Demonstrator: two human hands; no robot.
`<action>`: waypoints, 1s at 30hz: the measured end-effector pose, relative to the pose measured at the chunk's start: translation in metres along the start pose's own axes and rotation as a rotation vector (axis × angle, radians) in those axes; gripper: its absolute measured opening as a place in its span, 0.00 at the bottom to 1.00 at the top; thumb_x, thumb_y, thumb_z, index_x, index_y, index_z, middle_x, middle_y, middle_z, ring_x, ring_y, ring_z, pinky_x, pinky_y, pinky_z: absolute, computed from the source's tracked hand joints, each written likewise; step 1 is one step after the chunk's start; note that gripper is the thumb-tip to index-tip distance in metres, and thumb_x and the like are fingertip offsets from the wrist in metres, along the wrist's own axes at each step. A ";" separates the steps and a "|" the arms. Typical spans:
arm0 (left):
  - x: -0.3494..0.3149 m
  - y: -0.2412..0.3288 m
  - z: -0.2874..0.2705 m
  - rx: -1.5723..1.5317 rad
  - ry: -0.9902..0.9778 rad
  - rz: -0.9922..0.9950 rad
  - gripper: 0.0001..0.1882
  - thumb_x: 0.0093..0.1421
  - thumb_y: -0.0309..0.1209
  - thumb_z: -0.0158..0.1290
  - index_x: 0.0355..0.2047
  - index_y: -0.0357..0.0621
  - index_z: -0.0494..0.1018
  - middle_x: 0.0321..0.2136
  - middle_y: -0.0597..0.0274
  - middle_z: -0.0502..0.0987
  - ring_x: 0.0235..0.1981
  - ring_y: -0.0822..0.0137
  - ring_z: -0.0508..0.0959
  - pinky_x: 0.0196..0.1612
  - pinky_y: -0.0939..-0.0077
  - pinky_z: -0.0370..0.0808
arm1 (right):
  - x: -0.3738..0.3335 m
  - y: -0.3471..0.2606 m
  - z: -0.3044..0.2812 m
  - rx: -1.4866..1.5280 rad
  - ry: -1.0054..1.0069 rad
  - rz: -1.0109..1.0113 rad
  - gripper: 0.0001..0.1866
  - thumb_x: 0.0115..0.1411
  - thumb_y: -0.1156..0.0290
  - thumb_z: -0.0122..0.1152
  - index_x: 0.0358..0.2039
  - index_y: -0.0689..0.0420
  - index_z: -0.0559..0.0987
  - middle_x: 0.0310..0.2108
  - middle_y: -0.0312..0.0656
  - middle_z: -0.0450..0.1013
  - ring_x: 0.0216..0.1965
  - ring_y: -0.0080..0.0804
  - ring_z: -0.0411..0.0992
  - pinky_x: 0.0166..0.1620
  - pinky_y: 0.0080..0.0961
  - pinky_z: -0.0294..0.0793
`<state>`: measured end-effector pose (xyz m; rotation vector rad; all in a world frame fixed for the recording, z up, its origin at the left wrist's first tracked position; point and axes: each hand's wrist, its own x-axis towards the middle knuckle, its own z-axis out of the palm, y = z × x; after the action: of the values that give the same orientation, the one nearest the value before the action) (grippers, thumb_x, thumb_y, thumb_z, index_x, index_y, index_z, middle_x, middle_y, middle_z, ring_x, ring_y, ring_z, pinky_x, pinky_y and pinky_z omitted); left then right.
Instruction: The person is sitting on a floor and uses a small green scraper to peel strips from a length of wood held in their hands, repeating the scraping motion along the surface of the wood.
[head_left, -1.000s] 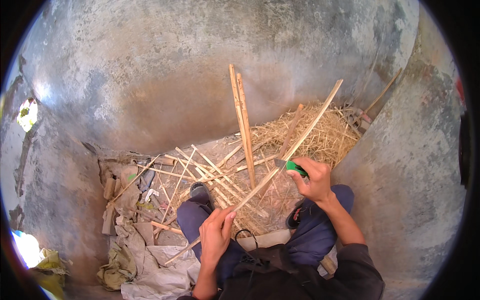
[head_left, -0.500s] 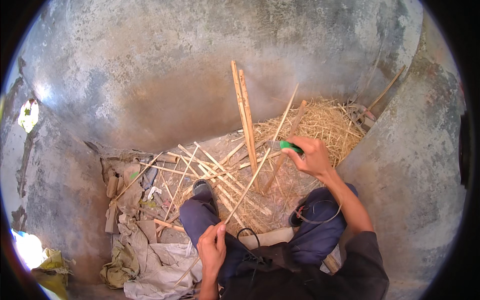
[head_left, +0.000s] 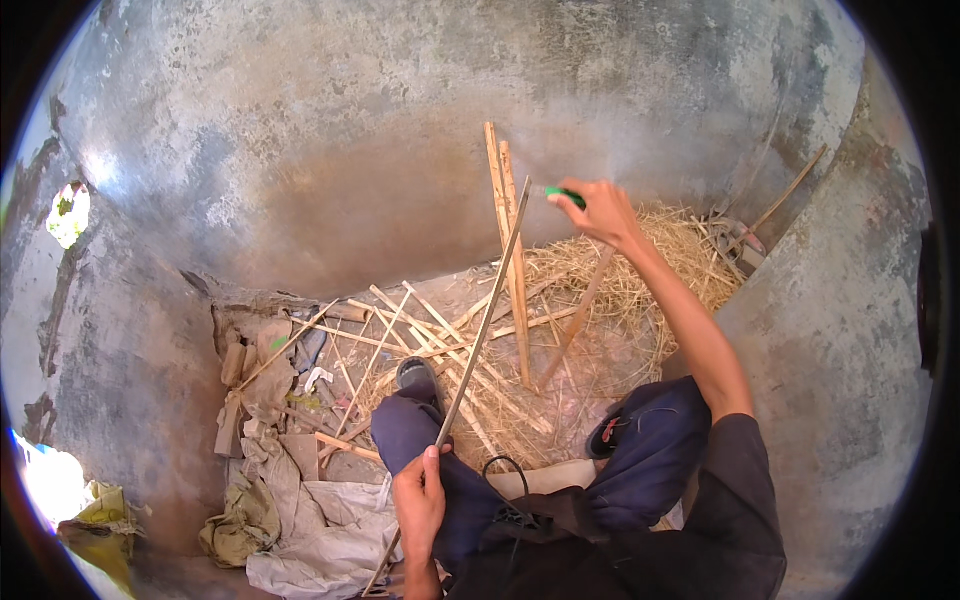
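My left hand (head_left: pixel 418 497) is closed around the lower part of a long, thin bamboo strip (head_left: pixel 488 312). The strip slants up and away to the right, and its tail passes below the hand. A dull grey-brown face of it shows. In my right hand (head_left: pixel 603 215) is a small knife with a green handle (head_left: pixel 568 194), fingers wrapped round the grip. Its short blade, slightly blurred, points left and lies close by the strip's far tip; whether they touch I cannot tell.
Two upright bamboo slats (head_left: pixel 511 250) lean on the concrete wall (head_left: pixel 330 130). Pale strips (head_left: pixel 470 365) lie crossed on the floor beyond my feet. A heap of shavings (head_left: pixel 660 265) fills the right back. Crumpled sacks (head_left: pixel 325 540) lie at left, near wood blocks (head_left: pixel 232 420).
My right hand has carried the knife away from me along the strip, from its middle to its far tip. The strip stands steeper and has turned from a pale face to a darker one.
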<state>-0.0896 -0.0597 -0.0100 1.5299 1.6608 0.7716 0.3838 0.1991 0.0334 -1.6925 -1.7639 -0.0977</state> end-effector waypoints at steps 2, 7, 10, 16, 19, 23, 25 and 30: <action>-0.001 -0.003 -0.009 0.041 -0.009 -0.047 0.21 0.81 0.40 0.52 0.49 0.34 0.87 0.27 0.47 0.82 0.24 0.64 0.75 0.33 0.64 0.71 | 0.022 0.020 -0.006 0.011 0.024 0.207 0.25 0.74 0.42 0.62 0.46 0.51 0.91 0.18 0.38 0.75 0.15 0.29 0.63 0.21 0.33 0.63; -0.004 -0.022 -0.025 0.133 0.070 -0.048 0.22 0.82 0.39 0.50 0.48 0.32 0.86 0.32 0.40 0.84 0.35 0.49 0.85 0.44 0.58 0.78 | 0.021 0.050 -0.047 -0.216 0.048 0.330 0.25 0.71 0.46 0.65 0.44 0.58 0.89 0.27 0.52 0.82 0.32 0.53 0.81 0.37 0.49 0.79; 0.000 -0.025 -0.022 0.115 0.131 0.102 0.20 0.81 0.37 0.50 0.51 0.32 0.84 0.37 0.40 0.83 0.37 0.48 0.83 0.44 0.57 0.77 | 0.008 0.035 -0.052 -0.276 -0.041 0.401 0.25 0.70 0.47 0.65 0.43 0.59 0.89 0.29 0.53 0.83 0.38 0.57 0.83 0.42 0.51 0.80; 0.011 0.000 -0.026 0.155 0.162 0.242 0.17 0.79 0.34 0.53 0.57 0.34 0.83 0.32 0.45 0.77 0.33 0.48 0.78 0.40 0.55 0.74 | -0.038 0.065 -0.074 -0.520 -0.501 0.513 0.26 0.71 0.44 0.65 0.43 0.57 0.89 0.31 0.49 0.83 0.35 0.44 0.82 0.39 0.46 0.77; 0.011 0.007 -0.027 0.125 0.085 0.215 0.17 0.80 0.34 0.54 0.59 0.35 0.82 0.29 0.51 0.73 0.29 0.57 0.74 0.36 0.61 0.72 | -0.056 0.037 -0.091 -0.274 -0.520 0.450 0.25 0.74 0.44 0.63 0.47 0.56 0.89 0.38 0.46 0.85 0.37 0.38 0.81 0.40 0.40 0.79; 0.009 0.021 -0.015 -0.083 -0.115 0.204 0.19 0.82 0.35 0.50 0.61 0.36 0.82 0.27 0.65 0.68 0.27 0.74 0.69 0.32 0.73 0.68 | -0.118 -0.022 -0.098 0.309 -0.143 0.260 0.26 0.78 0.47 0.58 0.51 0.59 0.88 0.36 0.47 0.84 0.35 0.33 0.79 0.39 0.34 0.77; 0.007 0.025 -0.006 -0.195 -0.211 0.212 0.20 0.83 0.34 0.49 0.64 0.36 0.81 0.28 0.69 0.68 0.27 0.79 0.68 0.30 0.78 0.67 | -0.155 -0.060 -0.095 0.405 -0.084 0.207 0.23 0.79 0.50 0.59 0.50 0.60 0.87 0.35 0.46 0.84 0.34 0.31 0.79 0.39 0.34 0.77; 0.002 0.045 0.016 -0.247 -0.277 0.241 0.18 0.80 0.31 0.55 0.64 0.37 0.81 0.28 0.65 0.70 0.27 0.75 0.71 0.32 0.76 0.70 | -0.222 -0.124 -0.076 0.419 -0.028 0.009 0.17 0.72 0.57 0.69 0.47 0.59 0.87 0.35 0.46 0.84 0.32 0.40 0.83 0.37 0.36 0.81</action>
<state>-0.0518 -0.0536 0.0186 1.5940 1.1498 0.8139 0.2856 -0.0468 0.0271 -1.4010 -1.6562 0.2832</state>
